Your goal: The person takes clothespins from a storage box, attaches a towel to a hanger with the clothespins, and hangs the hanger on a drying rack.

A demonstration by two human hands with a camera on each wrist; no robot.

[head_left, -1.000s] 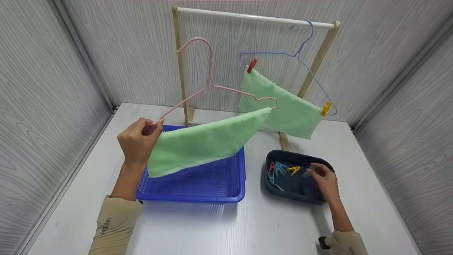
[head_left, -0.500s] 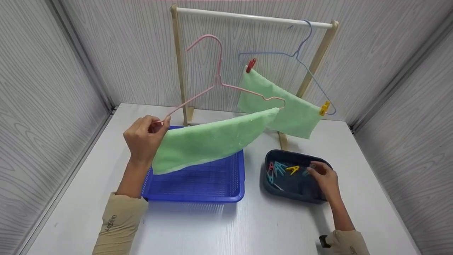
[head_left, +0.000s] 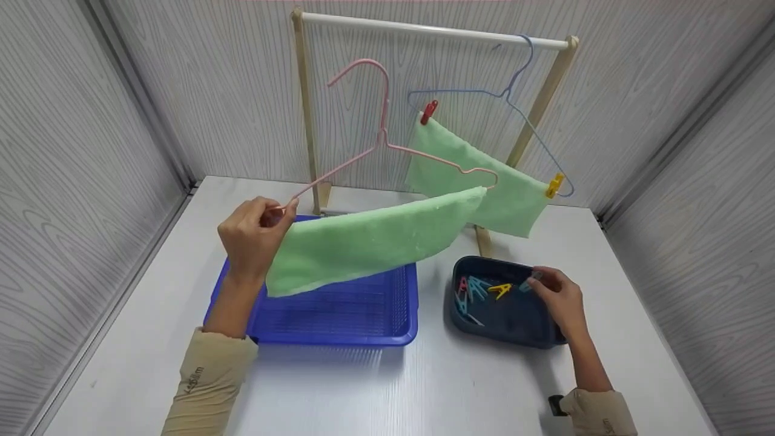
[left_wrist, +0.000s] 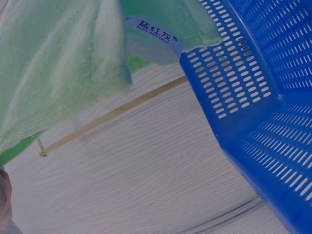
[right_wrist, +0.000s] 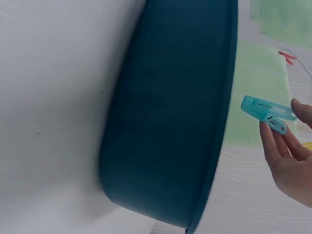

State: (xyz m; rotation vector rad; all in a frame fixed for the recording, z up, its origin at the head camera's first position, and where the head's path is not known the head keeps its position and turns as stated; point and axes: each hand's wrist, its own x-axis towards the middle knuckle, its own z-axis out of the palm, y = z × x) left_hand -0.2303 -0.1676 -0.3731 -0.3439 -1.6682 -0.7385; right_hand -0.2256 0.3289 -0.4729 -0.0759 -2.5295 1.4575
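My left hand (head_left: 251, 239) pinches the lower left corner of a pink clothes hanger (head_left: 382, 136), upright above the basket. A light green cloth (head_left: 363, 242) hangs from the hanger's bottom bar; in the left wrist view, the cloth (left_wrist: 58, 68) and its label (left_wrist: 153, 36) are close up. My right hand (head_left: 563, 303) is over the right side of a dark bin (head_left: 505, 336). Between its thumb and fingers it holds a teal clothespin (right_wrist: 265, 112), plain in the right wrist view. Several other clothespins lie in the bin, among them a yellow clothespin (head_left: 501, 290).
A blue basket (head_left: 339, 339) stands beneath the cloth. Behind, a rack's white rod (head_left: 424, 27) bears a blue hanger (head_left: 460, 91). A second green cloth (head_left: 502, 200) is clipped there with a red clothespin (head_left: 429, 112) and a yellow clothespin (head_left: 554, 185).
My left hand has moved right, carrying the pink hanger and green cloth with it. My right hand has risen slightly in the bin with the teal clothespin.
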